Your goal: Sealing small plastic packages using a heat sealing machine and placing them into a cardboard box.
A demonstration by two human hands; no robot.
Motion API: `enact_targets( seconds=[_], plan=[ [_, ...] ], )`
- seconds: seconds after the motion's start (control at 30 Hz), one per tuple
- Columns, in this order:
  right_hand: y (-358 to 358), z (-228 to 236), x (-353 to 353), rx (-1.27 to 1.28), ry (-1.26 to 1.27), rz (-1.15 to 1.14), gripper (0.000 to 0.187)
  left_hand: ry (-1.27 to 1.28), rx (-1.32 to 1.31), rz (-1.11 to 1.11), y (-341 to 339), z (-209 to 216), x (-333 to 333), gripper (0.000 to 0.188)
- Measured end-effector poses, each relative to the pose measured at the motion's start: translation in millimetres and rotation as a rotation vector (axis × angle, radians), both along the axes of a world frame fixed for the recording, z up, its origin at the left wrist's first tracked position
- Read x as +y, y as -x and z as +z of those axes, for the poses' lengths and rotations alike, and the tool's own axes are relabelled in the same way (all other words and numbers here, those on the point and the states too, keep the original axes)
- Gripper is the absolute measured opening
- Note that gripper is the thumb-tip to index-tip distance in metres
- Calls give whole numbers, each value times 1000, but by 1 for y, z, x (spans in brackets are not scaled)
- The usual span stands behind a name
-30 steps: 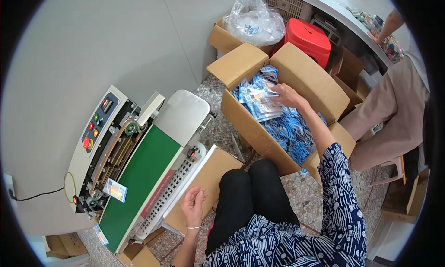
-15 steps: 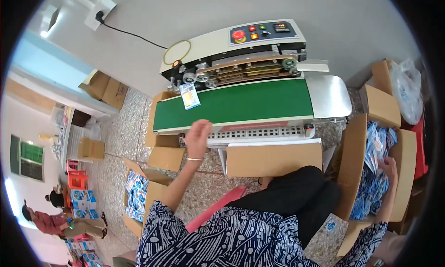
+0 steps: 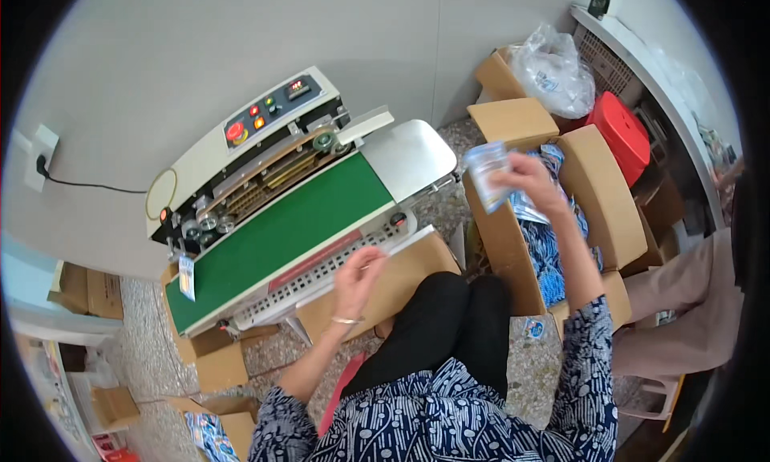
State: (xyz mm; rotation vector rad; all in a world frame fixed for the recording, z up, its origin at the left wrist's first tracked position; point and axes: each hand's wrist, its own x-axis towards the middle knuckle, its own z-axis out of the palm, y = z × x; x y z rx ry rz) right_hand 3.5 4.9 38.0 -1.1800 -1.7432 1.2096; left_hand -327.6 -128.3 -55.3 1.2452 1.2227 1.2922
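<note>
Right grip (image 3: pixel 536 184) pinching glossy rectangular packet (image 3: pixel 486 173), left grip (image 3: pixel 354 285) loosely curled, parted, smooth green belt (image 3: pixel 297 221)

Clock read from mid-view. Long, flat green conveyor belt (image 3: pixel 297 225), 9 o'clock: plain, unpatterned. Dark rectangular control panel (image 3: pixel 274 111), 11 o'clock: red, green, orange buttons. Thin rectangular plastic packet (image 3: pixel 483 160), 2 o'clock: pale blue and white, blurred. Square-cornered cardboard box (image 3: pixel 504 249), 3 o'clock: tan. Red plastic stool (image 3: pixel 622 137), 2 o'clock: solid colour. Loose cloth shirt (image 3: pixel 433 414), 6 o'clock: navy, white streaks and dots.
</note>
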Motion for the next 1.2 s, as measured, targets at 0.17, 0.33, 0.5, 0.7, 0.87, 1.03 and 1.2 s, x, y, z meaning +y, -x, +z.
enact_targets(
  seconds=[0.17,0.33,0.5,0.7,0.87,1.03,1.2],
  plan=[
    [75,-19,-19,256,185,183,12,-16,-400,-178,-78,57,63,27],
    [112,-25,-20,300,215,183,15,5,-356,-75,-62,45,77,26],
    [121,-30,-16,368,318,274,20,19,-385,-19,-56,42,92,23],
    [114,-48,-2,394,506,184,24,-15,-374,51,-63,35,111,22],
    [125,-55,19,315,490,190,19,-34,-337,112,-47,20,125,25],
    [153,-45,47,313,507,69,16,29,-365,165,-18,25,114,47],
    [160,-67,98,389,549,-37,23,123,-347,111,-10,13,61,46]
  ],
)
